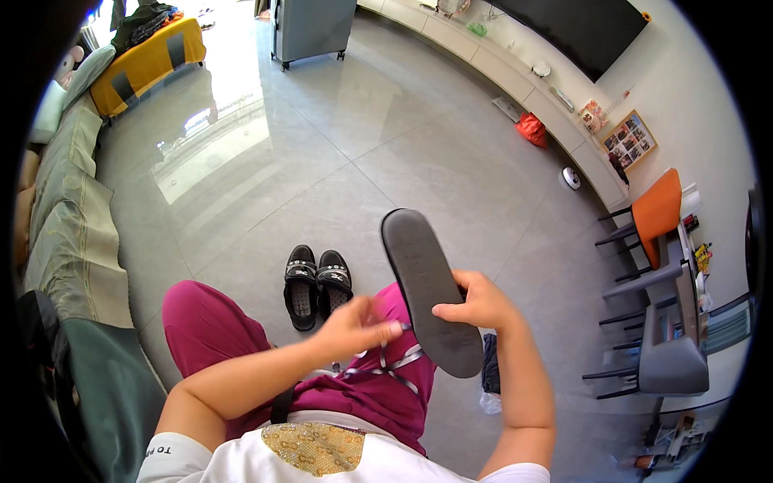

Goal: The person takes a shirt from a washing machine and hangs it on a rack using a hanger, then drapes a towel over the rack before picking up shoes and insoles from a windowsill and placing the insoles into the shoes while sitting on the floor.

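Observation:
My right hand (480, 304) grips a long dark grey shoe sole (431, 290) near its lower end, thumb laid over the flat face. The sole tilts above my right thigh, rounded end up; whatever lies behind it is hidden. Close to its left edge is my left hand (358, 328), smeared by motion, with a fingertip or thumb reaching toward the edge. Whether it pinches anything does not show. Whitish, strap-like strips (394, 366) lie across the magenta trousers (338, 402) just below that hand. On the floor beyond stands a pair of black shoes (300, 282) with light decoration.
A sofa with grey-green covers (76, 233) runs along the left. Ahead stands a grey suitcase (312, 28), with a yellow-draped bench (153, 64) farther left. Orange (656, 209) and grey chairs (672, 366) flank a table at right. A dark bundle (490, 362) lies beside my right leg.

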Motion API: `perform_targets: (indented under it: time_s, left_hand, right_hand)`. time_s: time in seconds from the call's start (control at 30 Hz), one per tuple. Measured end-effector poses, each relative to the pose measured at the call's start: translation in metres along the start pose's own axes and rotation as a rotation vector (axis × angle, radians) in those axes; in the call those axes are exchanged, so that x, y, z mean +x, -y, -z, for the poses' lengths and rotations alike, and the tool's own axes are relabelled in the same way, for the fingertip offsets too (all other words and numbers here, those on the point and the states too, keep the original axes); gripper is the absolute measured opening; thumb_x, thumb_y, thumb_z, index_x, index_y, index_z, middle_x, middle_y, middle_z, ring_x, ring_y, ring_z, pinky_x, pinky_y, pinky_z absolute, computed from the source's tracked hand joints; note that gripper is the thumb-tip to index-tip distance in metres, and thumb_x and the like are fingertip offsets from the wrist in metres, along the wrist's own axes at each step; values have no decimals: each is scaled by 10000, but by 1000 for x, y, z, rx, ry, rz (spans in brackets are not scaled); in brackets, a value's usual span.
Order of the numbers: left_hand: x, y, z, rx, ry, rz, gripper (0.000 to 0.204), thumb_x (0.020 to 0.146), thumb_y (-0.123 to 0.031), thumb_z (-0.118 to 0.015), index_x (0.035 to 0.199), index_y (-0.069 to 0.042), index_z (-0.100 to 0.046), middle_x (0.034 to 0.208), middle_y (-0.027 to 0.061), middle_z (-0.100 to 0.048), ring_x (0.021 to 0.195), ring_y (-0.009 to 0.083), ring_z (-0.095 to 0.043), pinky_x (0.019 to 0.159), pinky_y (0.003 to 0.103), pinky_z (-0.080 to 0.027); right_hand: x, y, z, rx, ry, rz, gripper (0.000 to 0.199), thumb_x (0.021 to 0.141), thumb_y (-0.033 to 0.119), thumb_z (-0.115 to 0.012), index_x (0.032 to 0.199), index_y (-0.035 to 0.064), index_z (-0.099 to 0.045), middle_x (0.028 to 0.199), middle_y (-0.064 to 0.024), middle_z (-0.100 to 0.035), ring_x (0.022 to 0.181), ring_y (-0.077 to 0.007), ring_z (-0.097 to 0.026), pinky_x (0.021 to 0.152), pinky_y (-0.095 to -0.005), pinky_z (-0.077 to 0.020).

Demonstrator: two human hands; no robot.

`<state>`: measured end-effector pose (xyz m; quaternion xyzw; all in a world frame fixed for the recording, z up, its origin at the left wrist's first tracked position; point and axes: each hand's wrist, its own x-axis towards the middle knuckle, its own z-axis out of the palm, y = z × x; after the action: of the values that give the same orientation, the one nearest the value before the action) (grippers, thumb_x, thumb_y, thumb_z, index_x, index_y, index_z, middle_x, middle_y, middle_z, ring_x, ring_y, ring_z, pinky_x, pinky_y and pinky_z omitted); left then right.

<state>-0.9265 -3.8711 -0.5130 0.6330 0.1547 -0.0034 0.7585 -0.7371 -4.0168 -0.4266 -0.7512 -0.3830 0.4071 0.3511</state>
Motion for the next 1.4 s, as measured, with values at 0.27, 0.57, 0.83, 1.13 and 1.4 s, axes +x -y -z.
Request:
perform_targets:
  time_s: [0.27,0.57,0.83,1.13,1.4]
  left_hand:
    - [19,-11,25,-912,-5,5,332,895,-243,-574,1169,-66,-511,1160,83,-567,1083,250,-551,927,456,-430]
    - [9,-17,87,-1204,-279,74,389,894,-343,-559,1136,-42,-513,1135,106,-584,1073,284,-550,952,484,-399]
    - [6,-14,106,-985,-475,272,504,873,-376,-586,1227,-41,-457,1258,106,-498,1173,280,-464,998,537,-318]
    - [15,-10,111,-1310,-405,96,561,862,-410,-573,1263,-55,-407,1335,96,-428,1247,299,-390,1056,528,-254]
    - [0,-21,91,-323,-230,-527,311,842,7,-545,1130,-111,-534,1302,117,-477,1289,294,-362,1054,451,-274]
  right_hand:
    - [-6,-7,-20,-451,80,122,483,638,373,-791,939,36,-618,751,-84,-589,672,-180,-563,650,-291,-467]
    - [-44,-38,-31,-234,-20,58,152,672,-1,-679,811,40,-635,740,-36,-554,672,-131,-537,619,-263,-438]
    - [-63,-15,-41,-698,123,-107,299,639,132,-748,918,96,-647,954,-82,-568,864,-252,-558,755,-363,-450]
    - [-7,27,-46,-640,-422,271,166,682,146,-739,803,56,-670,1061,-116,-548,756,-213,-579,652,-334,-474]
    - [102,56,-96,1152,165,-214,538,895,478,-501,1158,10,-484,1067,-128,-583,919,-224,-593,816,-375,-477]
